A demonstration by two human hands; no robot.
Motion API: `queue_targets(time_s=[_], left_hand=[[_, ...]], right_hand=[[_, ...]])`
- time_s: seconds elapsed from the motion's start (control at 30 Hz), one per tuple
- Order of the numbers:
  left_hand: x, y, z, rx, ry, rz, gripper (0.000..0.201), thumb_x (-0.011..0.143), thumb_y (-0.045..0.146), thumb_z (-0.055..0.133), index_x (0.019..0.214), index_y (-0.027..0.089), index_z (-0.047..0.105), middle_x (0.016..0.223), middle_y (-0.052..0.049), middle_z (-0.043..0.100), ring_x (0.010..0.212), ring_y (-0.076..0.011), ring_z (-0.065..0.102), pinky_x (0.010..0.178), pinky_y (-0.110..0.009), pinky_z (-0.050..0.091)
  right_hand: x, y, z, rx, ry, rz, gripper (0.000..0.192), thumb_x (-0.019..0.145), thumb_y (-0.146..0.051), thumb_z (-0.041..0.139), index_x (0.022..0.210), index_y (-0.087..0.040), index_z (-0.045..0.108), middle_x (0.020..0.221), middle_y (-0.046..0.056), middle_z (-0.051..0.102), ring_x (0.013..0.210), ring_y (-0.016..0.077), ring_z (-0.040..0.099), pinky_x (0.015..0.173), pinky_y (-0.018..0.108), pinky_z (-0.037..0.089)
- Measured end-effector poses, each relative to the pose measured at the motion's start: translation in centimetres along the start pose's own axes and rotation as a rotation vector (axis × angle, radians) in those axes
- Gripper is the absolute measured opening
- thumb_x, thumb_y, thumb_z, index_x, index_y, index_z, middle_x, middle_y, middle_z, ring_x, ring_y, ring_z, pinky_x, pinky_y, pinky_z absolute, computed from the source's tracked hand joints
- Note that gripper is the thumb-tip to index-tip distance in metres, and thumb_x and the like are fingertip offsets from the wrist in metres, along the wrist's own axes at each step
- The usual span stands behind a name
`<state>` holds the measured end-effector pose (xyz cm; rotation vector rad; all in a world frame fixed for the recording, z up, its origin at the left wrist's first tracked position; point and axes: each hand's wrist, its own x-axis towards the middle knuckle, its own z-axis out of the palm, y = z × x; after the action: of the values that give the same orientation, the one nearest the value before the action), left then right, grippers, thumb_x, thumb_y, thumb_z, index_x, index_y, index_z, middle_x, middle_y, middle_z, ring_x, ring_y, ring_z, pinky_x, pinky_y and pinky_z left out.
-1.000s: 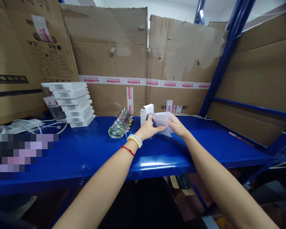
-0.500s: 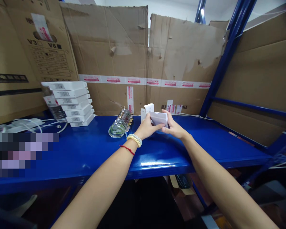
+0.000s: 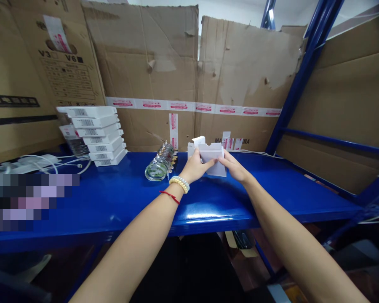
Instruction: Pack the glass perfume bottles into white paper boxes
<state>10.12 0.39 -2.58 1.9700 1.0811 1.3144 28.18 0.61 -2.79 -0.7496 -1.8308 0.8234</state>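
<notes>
Lowered since earlier: small white folded cardboard box (image 3: pixel 213 162), now near blue metal shelf (image 3: pixel 120 202), upright between left hand (image 3: pixel 196 167) and right hand (image 3: pixel 234 167) (fingers clamped on opposite sides, equally near).

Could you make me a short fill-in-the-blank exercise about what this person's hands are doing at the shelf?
1. Both hands, the left hand and the right hand, hold a small ____ carton.
2. The shelf under the hands is painted ____.
3. The row of glass bottles lies to the ____ of the carton.
4. The stack of flat white boxes stands against brown ____ boxes.

Missing words: white; blue; left; cardboard
</notes>
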Motion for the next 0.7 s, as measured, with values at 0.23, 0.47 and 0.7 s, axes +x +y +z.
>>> queue_targets(time_s=[0.23, 0.47, 0.7], left_hand=[[0.3, -0.1, 0.1, -0.058, -0.012, -0.018, 0.043, 0.078, 0.028, 0.066, 0.116, 0.015, 0.051, 0.107, -0.01, 0.069, 0.092, -0.0203, 0.066, 0.085, -0.035, 0.053], [0.4, -0.3, 0.0, -0.035, 0.016, -0.041, 0.044, 0.075, 0.034, 0.07, 0.111, 0.015, 0.053, 0.092, -0.009, 0.07, 0.08, -0.0207, 0.066, 0.077, -0.037, 0.055], [0.5, -0.1, 0.0, -0.147, 0.004, -0.12, 0.053, 0.076, 0.04, 0.071, 0.118, 0.015, 0.05, 0.09, -0.009, 0.069, 0.074, -0.0204, 0.067, 0.07, -0.037, 0.057]], right_hand=[[0.4, 0.8, -0.3, -0.096, 0.197, 0.066, 0.056, 0.078, -0.066, 0.054, 0.107, -0.019, 0.058, 0.105, 0.007, 0.066, 0.095, 0.0235, 0.061, 0.082, 0.036, 0.049], [0.7, 0.7, -0.2, -0.243, 0.387, -0.011, 0.041, 0.075, -0.048, 0.062, 0.104, -0.019, 0.059, 0.103, 0.008, 0.068, 0.094, 0.0249, 0.062, 0.086, 0.04, 0.046], [1.2, 0.6, -0.4, 0.048, 0.469, 0.022, 0.034, 0.072, -0.047, 0.056, 0.093, -0.02, 0.06, 0.088, 0.003, 0.068, 0.079, 0.02, 0.062, 0.075, 0.034, 0.048]])
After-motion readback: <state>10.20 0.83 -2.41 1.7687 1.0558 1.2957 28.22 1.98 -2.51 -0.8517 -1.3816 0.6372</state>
